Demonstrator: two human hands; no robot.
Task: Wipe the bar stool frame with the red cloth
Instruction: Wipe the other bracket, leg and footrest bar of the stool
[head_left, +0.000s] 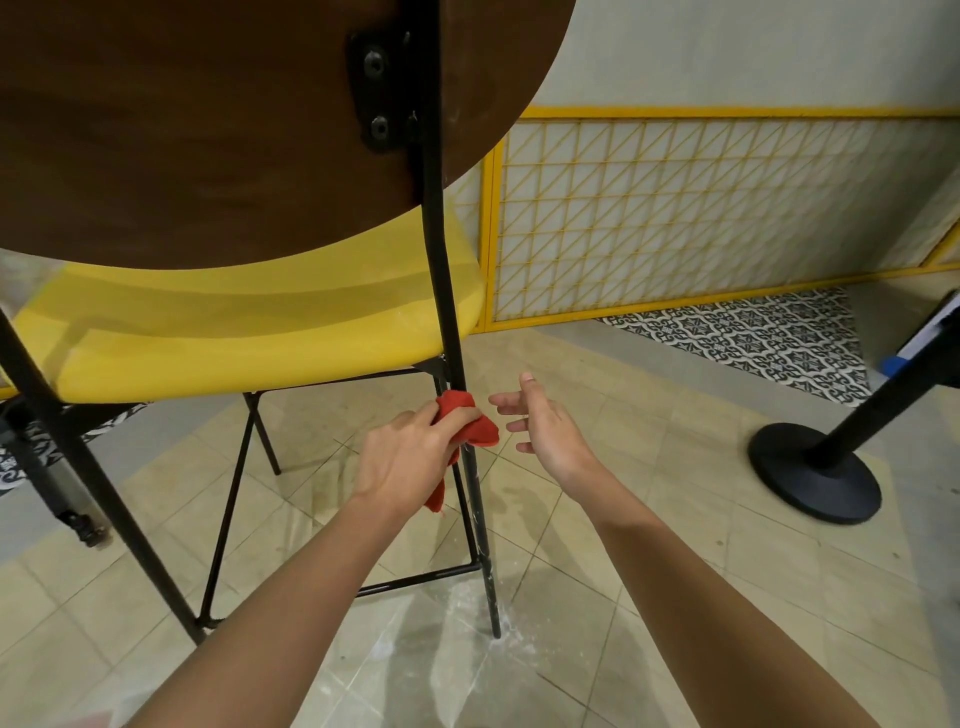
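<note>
1. The left hand (410, 454) grasps the red cloth (467, 423) and presses it around the black rear leg (470, 467) of the bar stool frame, just below the yellow seat (249, 332). A loose tail of the cloth hangs down on the near side of the leg.
2. The right hand (540, 423) is empty, with fingers spread, just to the right of the leg and not touching it.
3. Risk: the stool is not braced. A firm downward stroke may shift or tip the frame, because nothing steadies it.
4. Risk: the cloth is bunched. Only part of it appears to meet the metal, so the far side of the leg may be missed.
5. Risk: the hanging tail may snag at the joint where the lower crossbar (415, 577) meets the leg.
6. Risk: pale marks show on the lower leg and on the floor tiles (597, 649) around its foot. A single dry pass may smear rather than lift them.
</note>
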